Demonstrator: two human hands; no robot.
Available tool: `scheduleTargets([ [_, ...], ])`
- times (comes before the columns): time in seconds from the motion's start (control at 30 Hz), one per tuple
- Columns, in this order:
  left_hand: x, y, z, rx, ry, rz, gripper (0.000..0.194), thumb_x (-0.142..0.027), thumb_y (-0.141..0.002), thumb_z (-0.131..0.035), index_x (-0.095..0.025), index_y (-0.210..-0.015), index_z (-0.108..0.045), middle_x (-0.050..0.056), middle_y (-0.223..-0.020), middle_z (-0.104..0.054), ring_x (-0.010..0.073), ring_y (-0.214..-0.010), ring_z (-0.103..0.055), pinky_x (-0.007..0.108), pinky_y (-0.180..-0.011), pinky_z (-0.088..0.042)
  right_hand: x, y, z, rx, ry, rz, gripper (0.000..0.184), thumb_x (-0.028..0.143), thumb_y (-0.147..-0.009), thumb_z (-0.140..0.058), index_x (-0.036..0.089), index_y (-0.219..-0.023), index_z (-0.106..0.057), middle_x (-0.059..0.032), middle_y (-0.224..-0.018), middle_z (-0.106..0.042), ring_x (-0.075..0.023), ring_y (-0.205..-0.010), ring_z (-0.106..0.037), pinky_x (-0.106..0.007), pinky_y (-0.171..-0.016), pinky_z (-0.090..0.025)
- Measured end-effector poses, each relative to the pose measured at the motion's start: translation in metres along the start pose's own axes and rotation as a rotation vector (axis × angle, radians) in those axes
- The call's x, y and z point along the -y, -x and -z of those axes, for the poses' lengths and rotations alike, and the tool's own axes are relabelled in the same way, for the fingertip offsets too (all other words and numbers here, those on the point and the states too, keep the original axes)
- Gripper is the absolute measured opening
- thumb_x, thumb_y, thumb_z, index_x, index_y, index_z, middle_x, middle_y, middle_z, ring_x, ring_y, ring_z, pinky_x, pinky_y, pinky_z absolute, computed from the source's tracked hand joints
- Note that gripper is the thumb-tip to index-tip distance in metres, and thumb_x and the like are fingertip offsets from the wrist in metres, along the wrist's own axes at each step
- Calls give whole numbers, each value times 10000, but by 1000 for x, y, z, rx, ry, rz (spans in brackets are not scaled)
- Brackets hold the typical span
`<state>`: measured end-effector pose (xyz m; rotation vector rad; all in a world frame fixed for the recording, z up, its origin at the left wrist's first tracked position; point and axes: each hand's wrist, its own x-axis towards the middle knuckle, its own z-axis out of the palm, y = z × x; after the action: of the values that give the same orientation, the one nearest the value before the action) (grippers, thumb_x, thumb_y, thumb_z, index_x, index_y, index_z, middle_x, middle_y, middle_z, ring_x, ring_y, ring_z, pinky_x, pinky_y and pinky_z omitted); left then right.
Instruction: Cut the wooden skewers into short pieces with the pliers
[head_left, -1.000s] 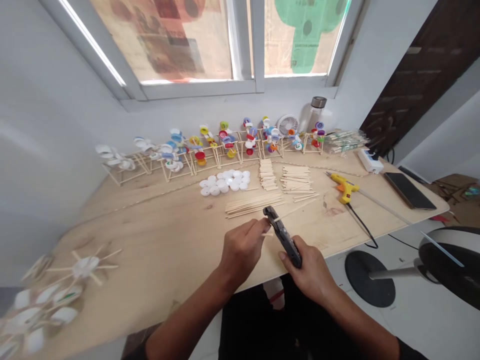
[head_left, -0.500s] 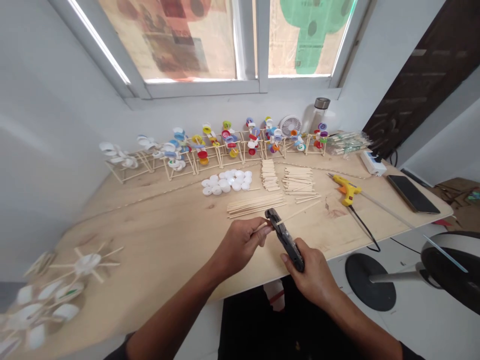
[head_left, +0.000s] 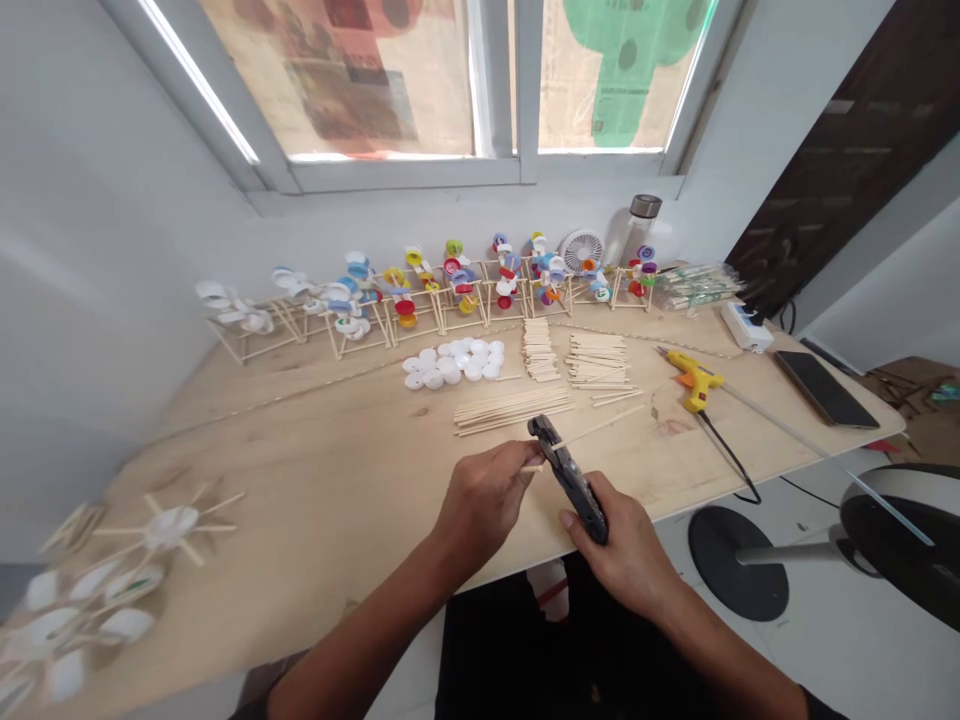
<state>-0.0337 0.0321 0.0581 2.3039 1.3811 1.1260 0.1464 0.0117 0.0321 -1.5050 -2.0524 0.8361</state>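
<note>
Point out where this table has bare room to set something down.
The widest bare patch of the table lies between the spoked stick wheel and the left hand. A smaller one lies between the right hand and the yellow glue gun. It is crowded along the back with cap models, and mid-table with white caps and stick piles.

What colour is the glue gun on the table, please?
The glue gun is yellow with an orange trigger, seen best in the head view.

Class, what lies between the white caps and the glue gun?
Between the caps and the glue gun, the head view shows two piles of short sticks and a few loose sticks.
</note>
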Motion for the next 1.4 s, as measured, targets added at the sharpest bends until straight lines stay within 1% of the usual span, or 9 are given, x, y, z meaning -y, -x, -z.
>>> scheduleTargets([
  [0.2,-1,-9,14,154,85,41,269,-178,-855,-394,-171,-613,-511,-33,-514,-509,84,-481,-487,182,-482,-354,-2,-1,-5,-11,29,10,130,341,-807,-468,222,-770,-429,30,-596,-524,-159,-531,-522,-226,-520,-344],
  [0.4,7,-2,6,91,44,87,228,-206,-858,-392,-172,-731,-577,-9,-570,-573,110,-544,-544,198,-529,-395,-6,-8,-16,-27,139,-1,180,365,-815,-450,221,-708,-438,19,-534,-535,-162,-497,-529,-228,-497,-312],
  [0.57,16,6,-2,44,35,141,202,-203,-849,-399,-162,-869,-596,39,-761,-662,126,-654,-601,213,-601,-440,-8,-12,-20,-2,173,-36,204,376,-818,-460,213,-696,-475,5,-550,-562,-173,-535,-559,-228,-506,-315],
  [0.63,19,8,-2,52,51,162,196,-215,-850,-405,-163,-878,-591,37,-774,-665,121,-651,-604,210,-602,-441,-7,-13,-18,21,132,-47,189,368,-812,-472,210,-710,-490,10,-568,-563,-168,-548,-554,-228,-516,-324],
  [0.8,26,11,-6,58,91,272,196,-275,-876,-379,-172,-880,-546,-24,-596,-607,99,-525,-567,193,-542,-418,-9,-16,-11,82,-109,-42,119,320,-784,-516,203,-762,-528,19,-669,-580,-155,-630,-553,-230,-574,-383],
  [0.9,31,13,-15,92,49,300,190,-282,-881,-367,-178,-857,-524,-29,-606,-604,100,-528,-561,196,-534,-410,-16,-17,-8,104,-292,-100,154,335,-792,-515,195,-729,-502,43,-594,-508,-121,-526,-501,-220,-512,-382],
  [1.07,34,6,-40,174,-93,177,167,-246,-865,-402,-180,-806,-544,10,-727,-617,122,-671,-574,220,-612,-422,-27,-14,-5,117,-617,-159,238,416,-821,-486,182,-776,-493,75,-470,-427,-103,-420,-427,-226,-452,-367],
  [1.23,22,-12,-72,306,-247,39,82,-200,-816,-494,-181,-758,-548,24,-767,-603,155,-746,-542,252,-622,-408,-34,-3,4,2,-751,-150,234,405,-842,-490,179,-783,-492,54,-510,-464,-112,-477,-445,-246,-516,-366],
  [1.4,11,-19,-95,396,-347,-84,101,-220,-818,-516,-183,-725,-526,33,-778,-573,175,-751,-511,275,-593,-397,-45,10,14,-36,-786,-166,221,402,-852,-487,181,-850,-485,51,-543,-456,-121,-495,-430,-260,-534,-355],
])
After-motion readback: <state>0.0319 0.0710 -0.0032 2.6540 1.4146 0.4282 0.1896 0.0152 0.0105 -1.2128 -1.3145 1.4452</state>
